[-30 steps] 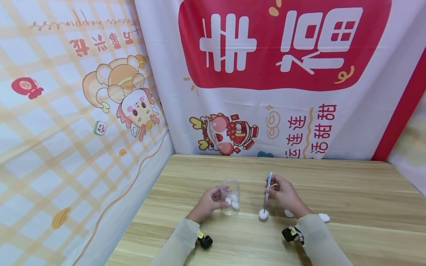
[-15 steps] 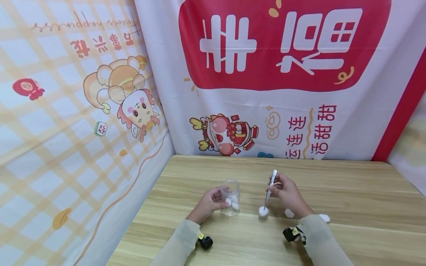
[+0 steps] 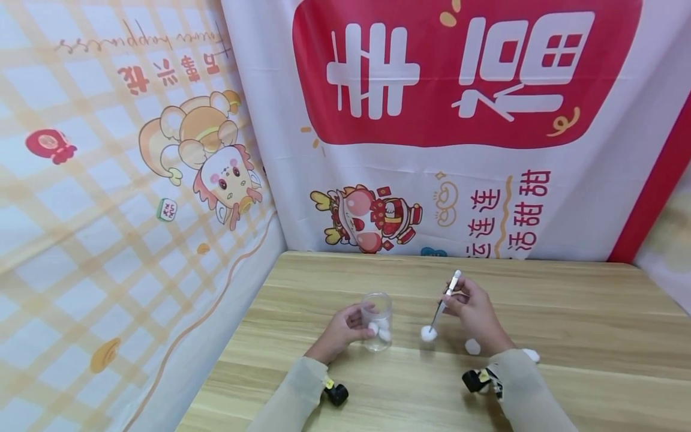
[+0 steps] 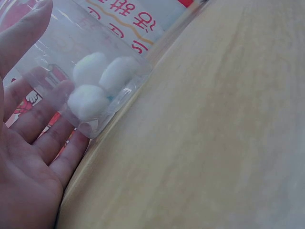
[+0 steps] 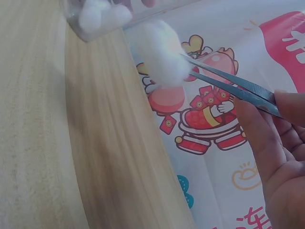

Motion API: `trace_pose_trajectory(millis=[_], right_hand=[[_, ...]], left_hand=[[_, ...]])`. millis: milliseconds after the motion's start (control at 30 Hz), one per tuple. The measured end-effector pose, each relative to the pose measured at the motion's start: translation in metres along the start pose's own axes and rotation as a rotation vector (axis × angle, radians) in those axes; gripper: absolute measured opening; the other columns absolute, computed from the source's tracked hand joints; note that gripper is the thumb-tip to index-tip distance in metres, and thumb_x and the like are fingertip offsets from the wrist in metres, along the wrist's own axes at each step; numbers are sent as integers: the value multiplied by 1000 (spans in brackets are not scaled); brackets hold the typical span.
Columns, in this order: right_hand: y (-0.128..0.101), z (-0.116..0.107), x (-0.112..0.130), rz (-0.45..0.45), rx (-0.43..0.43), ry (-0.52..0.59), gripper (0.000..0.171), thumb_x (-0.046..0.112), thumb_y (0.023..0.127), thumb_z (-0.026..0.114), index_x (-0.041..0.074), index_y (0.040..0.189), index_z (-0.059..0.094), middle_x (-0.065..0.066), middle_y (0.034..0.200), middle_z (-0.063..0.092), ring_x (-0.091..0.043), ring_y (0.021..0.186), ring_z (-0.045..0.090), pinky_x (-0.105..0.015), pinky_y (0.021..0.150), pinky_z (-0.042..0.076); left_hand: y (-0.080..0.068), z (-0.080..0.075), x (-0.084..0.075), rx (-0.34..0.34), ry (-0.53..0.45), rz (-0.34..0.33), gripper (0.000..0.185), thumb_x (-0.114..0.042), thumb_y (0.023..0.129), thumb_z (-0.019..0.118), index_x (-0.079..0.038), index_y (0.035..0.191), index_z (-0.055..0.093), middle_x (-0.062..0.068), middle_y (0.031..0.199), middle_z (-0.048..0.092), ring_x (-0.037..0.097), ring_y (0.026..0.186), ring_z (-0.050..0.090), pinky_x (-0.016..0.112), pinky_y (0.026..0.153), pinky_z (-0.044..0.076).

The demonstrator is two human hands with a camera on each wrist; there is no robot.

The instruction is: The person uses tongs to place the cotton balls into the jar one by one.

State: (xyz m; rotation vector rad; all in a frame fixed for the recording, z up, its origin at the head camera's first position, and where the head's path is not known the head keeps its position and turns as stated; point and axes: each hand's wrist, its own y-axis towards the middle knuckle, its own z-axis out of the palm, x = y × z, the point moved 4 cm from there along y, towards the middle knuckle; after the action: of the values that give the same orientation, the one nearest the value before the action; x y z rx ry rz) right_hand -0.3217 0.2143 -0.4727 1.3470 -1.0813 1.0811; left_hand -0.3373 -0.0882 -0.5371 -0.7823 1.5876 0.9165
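Since the earlier frames, the cotton ball (image 3: 429,333) has been lifted off the tabletop (image 3: 567,318) and carried a little toward the jar (image 3: 376,320); the tweezers (image 3: 445,298) have been tilted further, their upper end now leaning away to the right. The tweezers are pinched between thumb and fingers of the right hand (image 3: 472,315), their long axis slanting from upper right down to lower left, tips pointing at the jar's side. The ball is gripped at the tips, just beside the jar and clear of the wood. The left hand (image 3: 343,330) is curled round the upright jar. The tweezers are slim, bright metal; the ball is white and fluffy; the jar is clear, cylindrical plastic with three similar balls (image 4: 97,81) inside. Two more balls (image 3: 472,346) lie near the right wrist.
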Motion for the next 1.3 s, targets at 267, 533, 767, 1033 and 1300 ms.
trace_pose_trajectory(millis=[267, 533, 767, 1033, 1300], right_hand=[[-2, -4, 5, 32, -20, 22, 30, -2, 96, 57, -4, 122, 44, -21, 117, 52, -34, 105, 62, -35, 83, 56], [-1, -7, 8, 14, -49, 32, 30, 1, 97, 56, -2, 125, 44, -22, 119, 52, -37, 110, 60, -34, 84, 56], [-1, -10, 10, -15, -101, 62, 30, 1, 97, 56, -2, 125, 44, -21, 118, 52, -23, 103, 65, -33, 84, 55], [-5, -12, 11, 22, -161, 75, 35, 6, 98, 58, 1, 129, 44, -20, 121, 52, -17, 102, 65, -32, 84, 55], [-2, -14, 13, -4, -227, 125, 29, 5, 97, 59, 4, 124, 47, -16, 119, 52, -16, 99, 66, -32, 84, 55]], left_hand=[[0, 0, -1, 1, -4, 2, 67, -13, 83, 78, -6, 142, 47, 6, 135, 56, 25, 122, 54, 34, 100, 45], [2, 1, -2, -4, -5, 1, 66, -5, 83, 76, -2, 142, 46, 12, 137, 54, 25, 123, 53, 35, 102, 44], [0, 3, -5, -18, -3, -12, 65, -8, 82, 78, -9, 140, 50, 6, 135, 56, 24, 123, 53, 35, 103, 43], [-3, 4, 1, -24, 7, -10, 67, -13, 80, 80, -10, 140, 50, 4, 134, 57, 24, 123, 53, 36, 103, 43], [0, 3, -1, -23, -3, 5, 63, -9, 81, 79, -10, 138, 52, 6, 133, 58, 25, 121, 54, 35, 102, 43]])
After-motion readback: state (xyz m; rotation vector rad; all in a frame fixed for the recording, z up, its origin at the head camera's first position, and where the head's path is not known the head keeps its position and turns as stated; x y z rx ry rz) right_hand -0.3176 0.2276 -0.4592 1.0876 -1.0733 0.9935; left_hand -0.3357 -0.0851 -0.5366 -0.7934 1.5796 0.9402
